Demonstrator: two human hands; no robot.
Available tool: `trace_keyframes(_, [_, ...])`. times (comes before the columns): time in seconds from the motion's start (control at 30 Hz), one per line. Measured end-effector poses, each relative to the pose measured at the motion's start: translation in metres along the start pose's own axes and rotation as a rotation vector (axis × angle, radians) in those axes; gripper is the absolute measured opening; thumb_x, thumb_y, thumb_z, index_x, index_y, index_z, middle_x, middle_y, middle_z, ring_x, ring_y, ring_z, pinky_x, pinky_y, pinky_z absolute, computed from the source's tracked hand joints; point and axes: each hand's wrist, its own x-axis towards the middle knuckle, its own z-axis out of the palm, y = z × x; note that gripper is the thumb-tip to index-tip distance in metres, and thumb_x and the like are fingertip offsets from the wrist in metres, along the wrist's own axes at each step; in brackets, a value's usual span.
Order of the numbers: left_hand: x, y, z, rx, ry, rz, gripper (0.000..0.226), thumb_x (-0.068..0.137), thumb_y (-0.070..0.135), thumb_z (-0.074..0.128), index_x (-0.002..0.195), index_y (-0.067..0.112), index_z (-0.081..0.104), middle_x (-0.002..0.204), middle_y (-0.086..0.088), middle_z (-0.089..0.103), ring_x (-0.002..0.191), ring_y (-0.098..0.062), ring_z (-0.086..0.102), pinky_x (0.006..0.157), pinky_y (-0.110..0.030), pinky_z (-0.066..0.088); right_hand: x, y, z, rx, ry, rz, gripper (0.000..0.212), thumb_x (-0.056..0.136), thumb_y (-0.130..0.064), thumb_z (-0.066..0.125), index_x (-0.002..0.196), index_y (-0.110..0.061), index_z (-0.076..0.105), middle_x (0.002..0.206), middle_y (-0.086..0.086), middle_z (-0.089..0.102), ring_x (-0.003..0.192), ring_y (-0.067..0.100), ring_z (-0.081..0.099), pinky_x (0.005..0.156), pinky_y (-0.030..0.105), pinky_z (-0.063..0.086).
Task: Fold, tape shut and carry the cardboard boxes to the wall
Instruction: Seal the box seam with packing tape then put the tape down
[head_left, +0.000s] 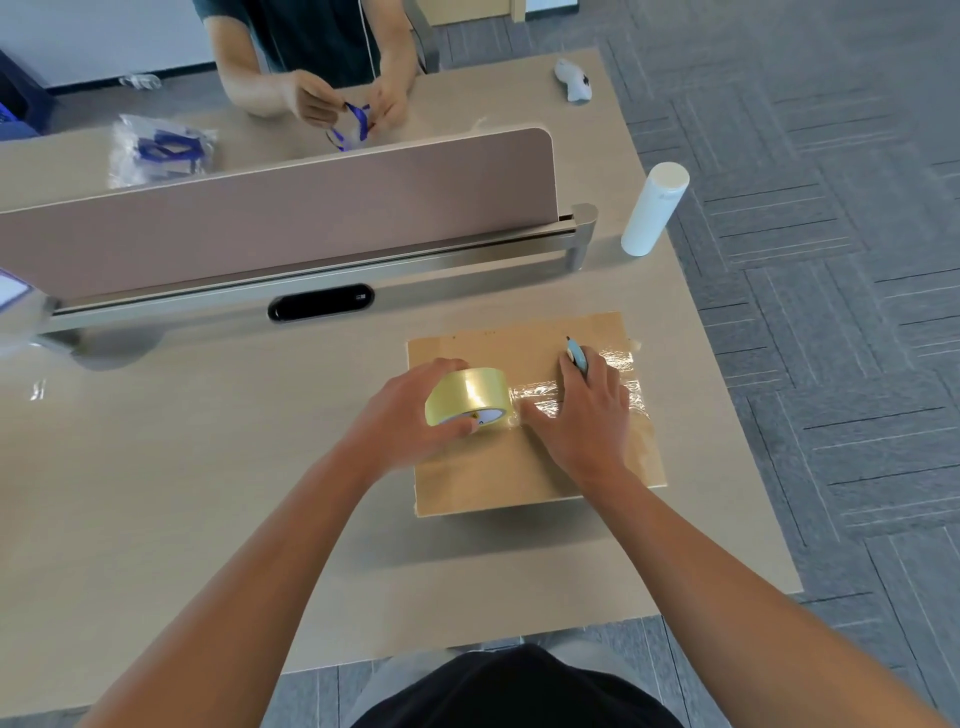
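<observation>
Both hands work on top of one flat brown cardboard box (519, 457) that sits on the pale wood tabletop (208, 467), near its right edge. My left hand (415, 415) curls round a roll of clear yellowish packing tape (470, 397) standing on edge over the box's left part. My right hand (587, 415) lies just beside it, thumb pressing the shiny tape strip (540, 397) onto the cardboard, fingers gripping a small light-blue cutter (577, 357) whose tip points away from me. The strip runs rightward under that hand toward the box's right edge. Left of the box I see broad bare tabletop; behind it stand a beige divider panel (285, 218) and an upright white cylindrical bottle (653, 208).
</observation>
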Motion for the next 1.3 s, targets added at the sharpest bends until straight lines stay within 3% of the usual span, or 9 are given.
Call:
trace_keyframes(0.2, [-0.003, 0.006, -0.003, -0.025, 0.025, -0.008, 0.067, 0.083, 0.062, 0.076, 0.141, 0.053, 0.044, 0.137, 0.029, 0.051, 0.129, -0.011, 0.051, 0.103, -0.038, 0.046, -0.002, 0.001, 0.004, 0.008, 0.024, 0.011, 0.075, 0.084, -0.064, 0.069, 0.142, -0.018, 0.056, 0.154, 0.002, 0.041, 0.134, 0.026, 0.039, 0.111, 0.043, 0.035])
trace_keyframes(0.43, [-0.013, 0.014, -0.015, 0.145, 0.018, 0.036, 0.057, 0.091, 0.068, 0.065, 0.141, 0.05, 0.046, 0.134, 0.023, 0.057, 0.118, -0.007, 0.052, 0.105, -0.035, 0.039, -0.003, -0.001, 0.005, 0.035, 0.005, 0.037, 0.077, 0.084, -0.064, 0.069, 0.144, -0.018, 0.055, 0.157, 0.002, 0.038, 0.138, 0.025, 0.036, 0.113, 0.042, 0.033])
trace_keyframes(0.53, [-0.013, 0.016, -0.023, 0.228, 0.008, 0.042, 0.056, 0.096, 0.064, 0.059, 0.147, 0.049, 0.043, 0.124, 0.017, 0.053, 0.116, -0.006, 0.043, 0.101, -0.031, 0.03, -0.003, -0.003, 0.002, 0.043, 0.0, 0.042, 0.076, 0.084, -0.064, 0.07, 0.143, -0.018, 0.055, 0.157, 0.001, 0.038, 0.138, 0.025, 0.037, 0.113, 0.041, 0.032])
trace_keyframes(0.63, [-0.011, 0.007, -0.034, 0.349, -0.007, 0.054, 0.057, 0.096, 0.065, 0.056, 0.149, 0.051, 0.041, 0.117, 0.011, 0.052, 0.126, -0.015, 0.046, 0.107, -0.037, 0.03, -0.002, -0.004, 0.002, 0.054, -0.011, 0.044, 0.076, 0.085, -0.064, 0.071, 0.143, -0.018, 0.055, 0.158, 0.001, 0.037, 0.14, 0.025, 0.034, 0.114, 0.041, 0.03])
trace_keyframes(0.8, [-0.009, 0.002, -0.034, 0.366, -0.025, 0.063, 0.057, 0.095, 0.066, 0.054, 0.148, 0.052, 0.041, 0.108, 0.011, 0.05, 0.123, -0.016, 0.047, 0.107, -0.039, 0.031, -0.002, -0.004, 0.004, 0.039, -0.01, 0.055, 0.079, 0.083, -0.063, 0.071, 0.146, -0.018, 0.053, 0.159, 0.001, 0.035, 0.142, 0.026, 0.033, 0.115, 0.042, 0.029])
trace_keyframes(0.9, [-0.008, 0.003, -0.037, 0.353, -0.022, 0.045, 0.06, 0.093, 0.065, 0.059, 0.149, 0.05, 0.041, 0.126, 0.009, 0.058, 0.131, -0.017, 0.046, 0.111, -0.041, 0.03, -0.002, -0.01, 0.007, 0.005, -0.002, 0.067, 0.08, 0.083, -0.066, 0.067, 0.145, -0.017, 0.052, 0.159, 0.0, 0.033, 0.142, 0.026, 0.032, 0.115, 0.043, 0.027])
trace_keyframes(1.0, [-0.01, 0.005, -0.04, 0.266, 0.002, 0.02, 0.067, 0.09, 0.063, 0.067, 0.15, 0.04, 0.046, 0.149, 0.012, 0.054, 0.138, -0.016, 0.046, 0.114, -0.039, 0.031, -0.001, -0.018, 0.008, 0.007, 0.008, 0.099, 0.079, 0.08, -0.066, 0.067, 0.14, -0.017, 0.054, 0.159, 0.0, 0.032, 0.139, 0.027, 0.033, 0.115, 0.043, 0.026])
trace_keyframes(1.17, [-0.01, -0.01, -0.036, 0.105, -0.021, -0.011, 0.066, 0.079, 0.077, 0.071, 0.134, 0.042, 0.057, 0.13, 0.02, 0.064, 0.121, -0.014, 0.058, 0.103, -0.04, 0.048, -0.007, -0.036, 0.015, -0.03, 0.013, 0.074, 0.084, 0.076, -0.069, 0.07, 0.14, -0.016, 0.056, 0.157, 0.0, 0.035, 0.138, 0.026, 0.037, 0.114, 0.043, 0.029])
trace_keyframes(1.3, [-0.011, -0.02, -0.037, 0.061, -0.026, 0.031, 0.061, 0.078, 0.071, 0.075, 0.13, 0.044, 0.057, 0.12, 0.021, 0.067, 0.112, -0.01, 0.061, 0.096, -0.036, 0.051, -0.011, -0.041, 0.02, 0.004, 0.013, 0.09, 0.085, 0.078, -0.063, 0.074, 0.145, -0.015, 0.055, 0.16, 0.001, 0.035, 0.143, 0.024, 0.036, 0.119, 0.042, 0.025])
